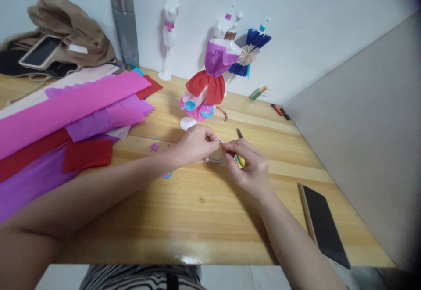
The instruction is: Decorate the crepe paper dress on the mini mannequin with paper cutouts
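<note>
Over the middle of the table, my left hand [199, 143] and my right hand [246, 160] meet with fingertips pinched. Whatever lies between the fingers is too small to make out. Just beneath them shows a ring like a roll of clear tape [217, 160], partly covered by my fingers. Scissors with a yellow handle [241, 161] lie under my right hand, mostly hidden. Behind my hands stands a small dress form in a crepe-paper dress, with a purple top [219, 59] and a red skirt [208, 87]. Paper scraps, including a purple flower-shaped one [154, 147], lie left of my hands.
Crepe paper in pink [75, 105], purple and red is heaped at the left. Along the wall stand a grey flask [125, 26], a bare white dress form [170, 31] and a blue-dressed one [253, 55]. A phone [324, 224] lies at the right.
</note>
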Motion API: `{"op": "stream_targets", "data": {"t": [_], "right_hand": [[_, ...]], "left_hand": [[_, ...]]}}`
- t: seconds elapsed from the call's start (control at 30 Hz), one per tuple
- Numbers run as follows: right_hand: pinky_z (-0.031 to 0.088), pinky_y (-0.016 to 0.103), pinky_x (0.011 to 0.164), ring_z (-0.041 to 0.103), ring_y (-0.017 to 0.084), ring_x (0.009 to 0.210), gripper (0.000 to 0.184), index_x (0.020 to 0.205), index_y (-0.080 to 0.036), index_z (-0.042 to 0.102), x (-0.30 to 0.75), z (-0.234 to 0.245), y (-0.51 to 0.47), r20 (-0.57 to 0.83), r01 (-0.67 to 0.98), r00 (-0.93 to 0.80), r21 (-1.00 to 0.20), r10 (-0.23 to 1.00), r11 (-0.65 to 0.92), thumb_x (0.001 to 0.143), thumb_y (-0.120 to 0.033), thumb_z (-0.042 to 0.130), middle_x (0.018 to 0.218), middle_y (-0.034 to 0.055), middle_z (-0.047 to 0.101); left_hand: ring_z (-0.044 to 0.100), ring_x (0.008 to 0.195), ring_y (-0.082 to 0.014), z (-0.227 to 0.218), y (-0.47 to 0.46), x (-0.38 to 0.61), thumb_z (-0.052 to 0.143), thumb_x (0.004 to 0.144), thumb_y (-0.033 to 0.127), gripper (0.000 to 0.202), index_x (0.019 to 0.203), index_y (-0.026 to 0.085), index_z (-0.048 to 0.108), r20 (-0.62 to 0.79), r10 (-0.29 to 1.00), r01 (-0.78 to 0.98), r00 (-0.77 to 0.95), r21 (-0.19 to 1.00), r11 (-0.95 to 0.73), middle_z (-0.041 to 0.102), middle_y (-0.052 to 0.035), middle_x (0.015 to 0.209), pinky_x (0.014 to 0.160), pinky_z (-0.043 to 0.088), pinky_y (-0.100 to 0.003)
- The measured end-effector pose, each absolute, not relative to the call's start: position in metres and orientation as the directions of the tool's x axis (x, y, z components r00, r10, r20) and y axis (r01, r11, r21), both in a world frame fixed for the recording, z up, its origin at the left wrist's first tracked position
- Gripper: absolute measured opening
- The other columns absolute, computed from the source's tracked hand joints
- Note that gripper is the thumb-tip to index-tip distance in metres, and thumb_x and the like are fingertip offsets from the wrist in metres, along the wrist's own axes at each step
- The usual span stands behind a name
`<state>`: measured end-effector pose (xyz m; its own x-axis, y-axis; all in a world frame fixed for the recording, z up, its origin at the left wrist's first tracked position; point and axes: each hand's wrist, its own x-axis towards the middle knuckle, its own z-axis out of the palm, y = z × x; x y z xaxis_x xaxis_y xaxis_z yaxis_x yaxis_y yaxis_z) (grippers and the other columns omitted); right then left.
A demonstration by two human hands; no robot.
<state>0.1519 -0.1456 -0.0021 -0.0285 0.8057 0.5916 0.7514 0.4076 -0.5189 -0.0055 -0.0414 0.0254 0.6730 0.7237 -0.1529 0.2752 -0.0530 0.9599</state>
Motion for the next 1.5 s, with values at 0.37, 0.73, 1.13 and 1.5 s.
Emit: {"op": "stream_targets", "data": {"t": [0.37,0.73,1.13,1.5], "right_hand": [[0.059,0.039,0.069,0.069,0.024,0.082,0.036,0.127,-0.026,0.076,0.153,-0.006,-0.149,0.613,0.795,-0.064,-0.446,0.788,0.412,0.097,-0.016,0.059,0.095,0.0093,0.073],[0.06,0.04,0.072,0.071,0.024,0.088,0.039,0.131,-0.027,0.077,0.149,-0.007,-0.148,0.562,0.733,-0.071,-0.531,0.824,0.425,0.098,-0.014,0.059,0.102,0.0112,0.075],[0.061,0.04,0.076,0.073,0.023,0.085,0.033,0.119,-0.028,0.082,0.149,-0.009,-0.145,0.555,0.694,0.044,-0.615,0.83,0.374,0.098,-0.016,0.06,0.095,0.0085,0.078],[0.064,0.039,0.07,0.073,0.023,0.084,0.04,0.124,-0.026,0.08,0.149,-0.01,-0.148,0.659,0.802,-0.094,-0.394,0.746,0.449,0.094,-0.009,0.059,0.098,0.0111,0.077]], "left_hand": [[0.058,0.048,-0.0084,0.009,-0.043,-0.001,0.062,0.088,0.003,0.017,0.08,0.014,0.07,-0.096,0.712,0.071,0.696,0.995,0.065,0.06,0.0047,0.056,0.049,0.046,-0.018],[0.054,0.06,-0.009,0.015,-0.023,-0.013,0.063,0.078,0.003,0.022,0.061,0.016,0.066,0.27,0.641,0.121,0.718,0.859,-0.498,0.061,0.0032,0.058,0.06,0.04,-0.021],[0.063,0.054,-0.0104,0.009,-0.029,-0.008,0.061,0.085,0.007,0.021,0.067,0.015,0.067,0.102,0.676,0.101,0.73,0.962,-0.255,0.062,0.0025,0.058,0.052,0.043,-0.02],[0.055,0.057,-0.0097,0.009,-0.031,-0.011,0.061,0.081,0.007,0.023,0.061,0.017,0.06,0.223,0.634,0.052,0.74,0.921,-0.385,0.057,0.0041,0.055,0.056,0.039,-0.021]]}}
